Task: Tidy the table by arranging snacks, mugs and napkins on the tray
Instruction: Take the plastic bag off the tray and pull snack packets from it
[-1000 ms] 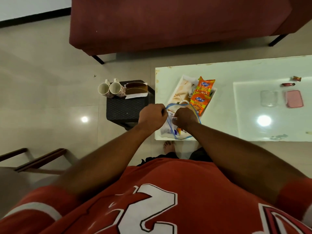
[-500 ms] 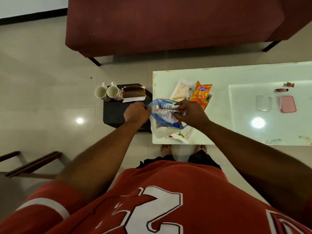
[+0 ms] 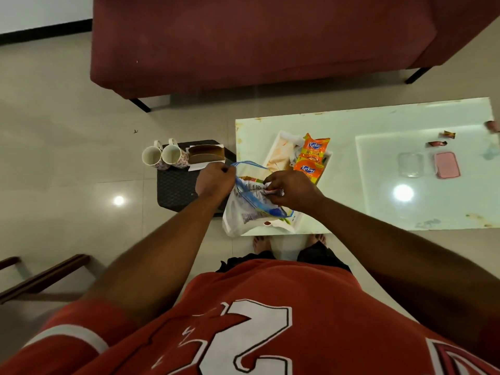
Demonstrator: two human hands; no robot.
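Note:
A clear plastic bag with a blue rim (image 3: 244,212) hangs over the near left corner of the white table (image 3: 351,125). My left hand (image 3: 215,180) pinches its blue rim and holds it apart. My right hand (image 3: 290,189) grips a crumpled white snack packet (image 3: 257,189) at the bag's mouth. Behind the hands lies a white tray (image 3: 282,150) with two orange Kurkure packets (image 3: 311,158) on its right side. Two floral mugs (image 3: 165,156) and a brown napkin holder (image 3: 207,154) stand on a low black stool (image 3: 176,188) left of the table.
A red sofa (image 3: 257,41) runs along the far side. On the table's right part are a clear lid (image 3: 410,165), a pink box (image 3: 446,165) and small wrappers (image 3: 438,143). A wooden chair arm (image 3: 46,274) is at lower left. My bare feet are under the table edge.
Both hands lifted the bag off the tray towards me and spread its mouth. My right hand has drawn the crumpled packet up to the opening.

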